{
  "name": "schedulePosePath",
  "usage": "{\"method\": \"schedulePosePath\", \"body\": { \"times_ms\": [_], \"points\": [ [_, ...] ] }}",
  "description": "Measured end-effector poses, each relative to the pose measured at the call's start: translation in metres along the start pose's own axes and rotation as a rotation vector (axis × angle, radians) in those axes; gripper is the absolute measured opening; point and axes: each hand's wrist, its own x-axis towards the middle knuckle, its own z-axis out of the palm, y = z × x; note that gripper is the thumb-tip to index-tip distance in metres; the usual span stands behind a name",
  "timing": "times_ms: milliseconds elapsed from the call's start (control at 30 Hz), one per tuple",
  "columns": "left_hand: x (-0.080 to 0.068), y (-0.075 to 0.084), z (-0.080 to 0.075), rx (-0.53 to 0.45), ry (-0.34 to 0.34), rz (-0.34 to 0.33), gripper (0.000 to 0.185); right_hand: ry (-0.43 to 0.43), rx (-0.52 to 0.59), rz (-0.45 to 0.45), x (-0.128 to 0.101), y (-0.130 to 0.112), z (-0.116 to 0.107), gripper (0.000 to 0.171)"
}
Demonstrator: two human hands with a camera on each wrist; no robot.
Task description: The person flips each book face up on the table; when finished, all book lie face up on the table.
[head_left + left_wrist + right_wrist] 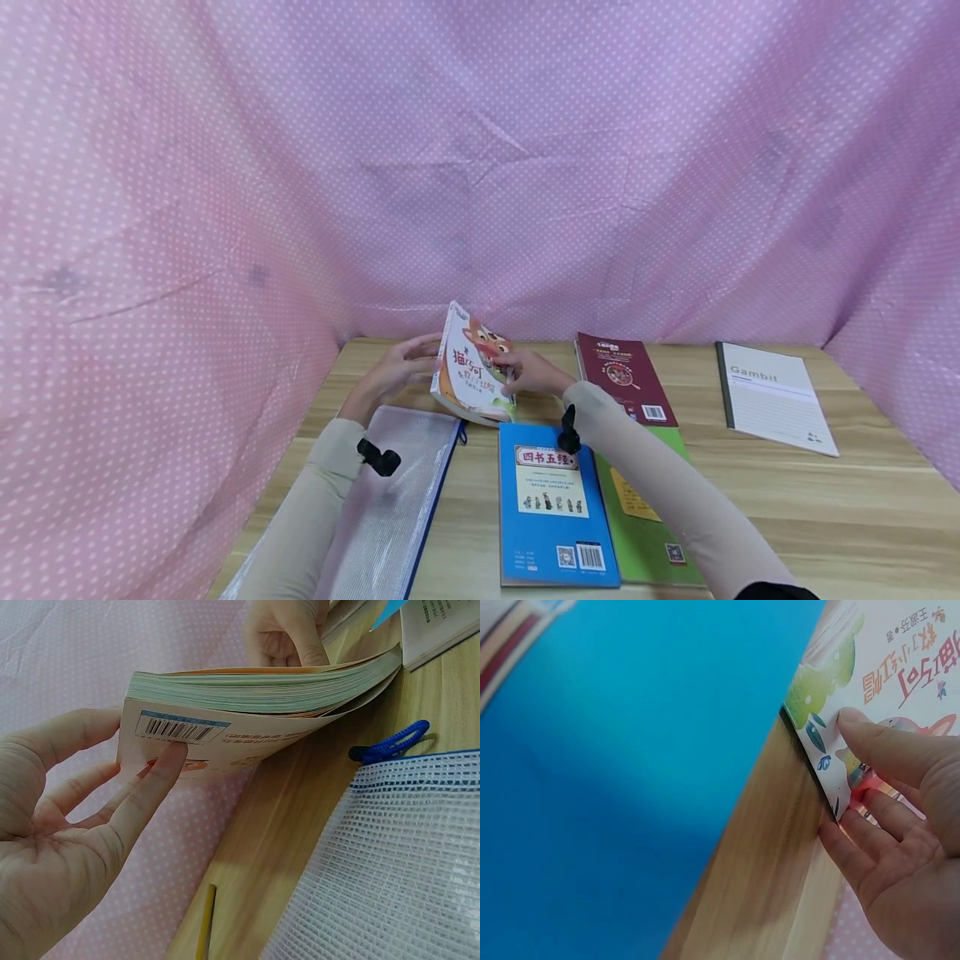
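A white and orange picture book [468, 371] stands tilted up off the wooden table [862, 508] at the back centre. My left hand [399, 367] is behind it, and straight fingers [161, 776] press its back cover [225, 742] beside the barcode. My right hand [529, 373] pinches the book's lower right corner, with the thumb [889, 746] on the front cover [889, 667] and the fingers under its edge. The book's page block sags slightly between the two hands.
A clear mesh zip pouch [390, 508] with a blue pull [390, 742] lies under my left forearm. A blue book [551, 500], a green book [645, 533], a maroon book [626, 379] and a grey Gambit notebook [772, 396] lie to the right. Pink dotted cloth [480, 167] walls the table.
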Motion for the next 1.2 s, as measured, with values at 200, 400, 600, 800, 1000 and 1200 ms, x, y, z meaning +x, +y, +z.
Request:
{"method": "schedulePosePath", "body": {
  "times_ms": [200, 400, 600, 800, 1000, 1200],
  "points": [
    [-0.001, -0.007, -0.001, 0.023, 0.017, -0.020, 0.069, -0.006, -0.004, -0.028, -0.001, 0.003, -0.001, 0.066],
    [-0.001, -0.011, -0.001, 0.023, 0.013, -0.018, 0.066, -0.012, -0.018, -0.018, -0.002, 0.004, -0.002, 0.066],
    [-0.001, -0.015, -0.001, 0.022, 0.014, -0.022, 0.067, -0.012, -0.041, -0.003, -0.006, 0.005, -0.004, 0.065],
    [0.001, -0.016, 0.001, 0.029, 0.027, -0.036, 0.067, -0.007, -0.056, 0.009, -0.008, 0.006, -0.006, 0.064],
    [0.002, -0.015, 0.005, 0.040, 0.033, -0.056, 0.067, -0.004, -0.073, 0.020, -0.009, 0.009, -0.009, 0.062],
    [0.005, -0.017, 0.006, 0.038, 0.020, -0.060, 0.069, -0.008, -0.068, 0.051, -0.010, 0.013, -0.013, 0.064]
  ]
}}
